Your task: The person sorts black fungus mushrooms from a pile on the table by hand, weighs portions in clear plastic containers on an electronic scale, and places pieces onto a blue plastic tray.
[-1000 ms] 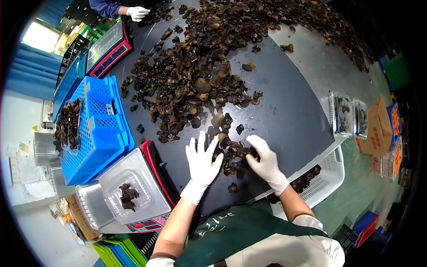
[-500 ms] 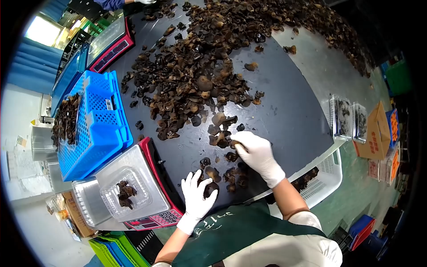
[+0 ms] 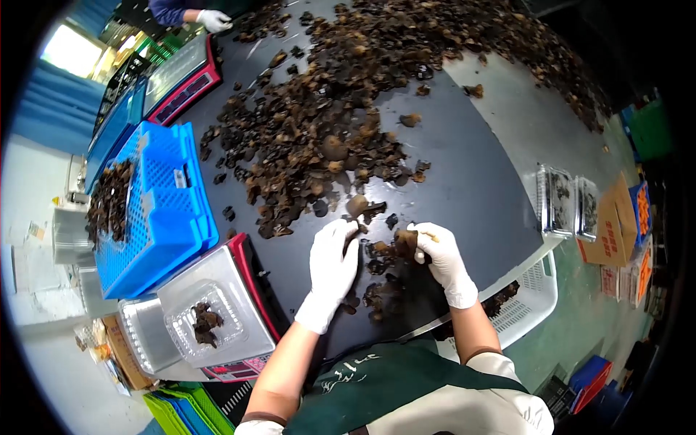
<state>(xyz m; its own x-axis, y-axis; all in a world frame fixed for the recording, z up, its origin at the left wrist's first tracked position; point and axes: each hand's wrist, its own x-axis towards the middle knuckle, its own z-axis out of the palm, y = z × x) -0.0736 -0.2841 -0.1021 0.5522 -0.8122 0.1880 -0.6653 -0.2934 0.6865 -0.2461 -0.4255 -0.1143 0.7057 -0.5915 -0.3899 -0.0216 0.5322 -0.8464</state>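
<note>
While the right hand point(image 3: 442, 262) pinches a brown fungus piece point(image 3: 404, 242) over the desk point(image 3: 471, 159), the left hand point(image 3: 333, 262) is partly curled beside loose pieces point(image 3: 380, 293); its hold cannot be determined.

Of the gloved hands point(image 3: 443, 262), the right holds a brown piece point(image 3: 404, 243).

Dark green apron point(image 3: 420, 370): white lettering point(image 3: 351, 370) — too distorted to read
Carton point(image 3: 616, 209): red print point(image 3: 615, 238), illegible
Scale panel point(image 3: 255, 365): red display point(image 3: 236, 368), too small to tell
Blue crate point(image 3: 164, 212): white label point(image 3: 180, 178) — unreadable
</note>
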